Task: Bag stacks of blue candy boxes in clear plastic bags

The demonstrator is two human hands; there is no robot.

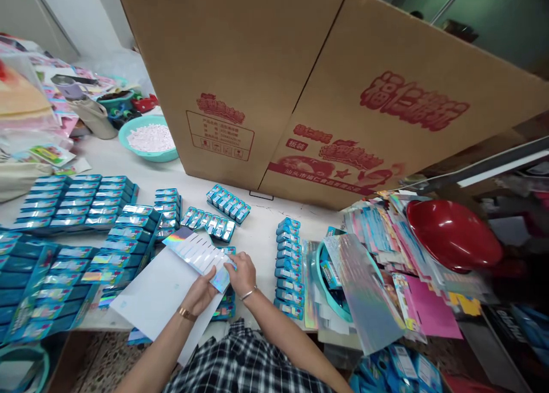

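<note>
My left hand [201, 293] and my right hand [242, 273] meet over the table's near edge, both pinching a fanned stack of shiny holographic cards [197, 250]. The fan spreads up and to the left from my fingers. Beneath it lies a white sheet of paper [154, 293]. Small blue packets [288, 267] stand in a column just right of my right hand, and more blue packets [221, 207] lie in short rows behind the fan.
A big cardboard box [300, 78] with red print walls off the back. Stacks of blue boxes [72, 204] fill the left. A teal bowl [148, 138] of white pieces sits far left. A red bowl [452, 233], a teal basin [332, 298] and packaging sheets [364, 290] crowd the right.
</note>
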